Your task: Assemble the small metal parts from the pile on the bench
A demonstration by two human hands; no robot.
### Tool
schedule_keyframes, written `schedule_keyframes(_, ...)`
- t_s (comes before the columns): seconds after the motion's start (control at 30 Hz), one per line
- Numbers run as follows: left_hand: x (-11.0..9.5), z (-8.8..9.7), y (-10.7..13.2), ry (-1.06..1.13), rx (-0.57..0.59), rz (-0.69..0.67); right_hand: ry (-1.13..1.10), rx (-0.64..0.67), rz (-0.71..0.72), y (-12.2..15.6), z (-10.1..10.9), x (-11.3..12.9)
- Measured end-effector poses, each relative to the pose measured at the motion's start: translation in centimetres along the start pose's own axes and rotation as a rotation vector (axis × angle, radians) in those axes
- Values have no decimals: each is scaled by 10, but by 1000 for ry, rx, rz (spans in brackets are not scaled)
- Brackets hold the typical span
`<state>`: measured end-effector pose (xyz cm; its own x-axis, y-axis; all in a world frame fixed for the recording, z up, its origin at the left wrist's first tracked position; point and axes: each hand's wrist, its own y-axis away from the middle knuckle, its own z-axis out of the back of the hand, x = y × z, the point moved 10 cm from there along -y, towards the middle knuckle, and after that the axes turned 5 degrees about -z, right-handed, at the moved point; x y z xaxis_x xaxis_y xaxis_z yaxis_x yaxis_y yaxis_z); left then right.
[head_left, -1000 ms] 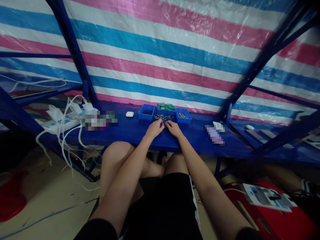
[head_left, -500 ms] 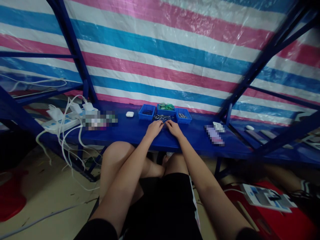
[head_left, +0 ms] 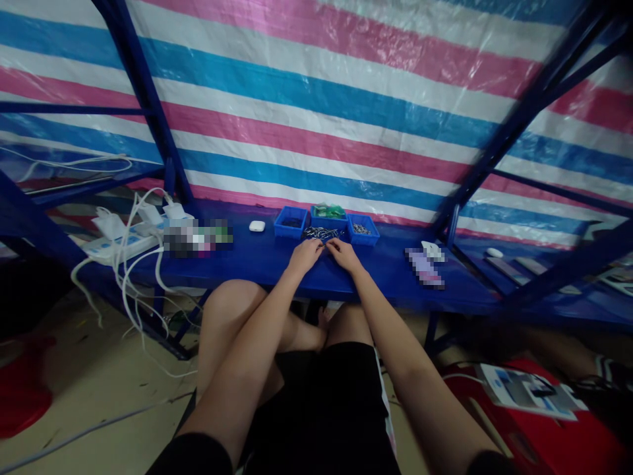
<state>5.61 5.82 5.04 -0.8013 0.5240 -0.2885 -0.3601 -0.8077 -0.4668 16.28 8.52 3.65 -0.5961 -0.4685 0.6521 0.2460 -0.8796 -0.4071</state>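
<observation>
My left hand (head_left: 306, 253) and my right hand (head_left: 342, 253) meet fingertip to fingertip over the blue table (head_left: 247, 260). Their fingers are closed in pinches; whatever lies between them is too small to make out. Just beyond the fingers is a pile of thin shiny metal pieces (head_left: 321, 233). Around it stand three blue bins: a left bin (head_left: 289, 231) with dark small parts, a back bin (head_left: 328, 221) holding green pieces (head_left: 329, 210), and a right bin (head_left: 363, 237) with small silvery parts (head_left: 361, 229).
A white earbud case (head_left: 256, 226) lies left of the bins. Further left is a power strip (head_left: 116, 245) with tangled white cables. On the right lies a blurred purple item (head_left: 424, 267). Blue metal posts (head_left: 148, 105) frame a striped sheet (head_left: 316, 99). A red stool (head_left: 558, 442) stands at lower right.
Both hands stay almost in the same place, with only slight finger movement. The foot beneath the table has shifted a little.
</observation>
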Motion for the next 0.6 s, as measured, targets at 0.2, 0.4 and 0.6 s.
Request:
schedule_keyframes(0.2, -2, 0, 0, 33, -25, -39, -7, 26, -4, 0, -2, 1)
schedule_keyframes(0.4, -6, 5, 1, 56, -56, -68, 34, 21, -2, 1, -2, 1)
schedule_keyframes(0.6, -3, 2, 2, 67, -11, -14, 53, 20, -12, 1, -1, 2)
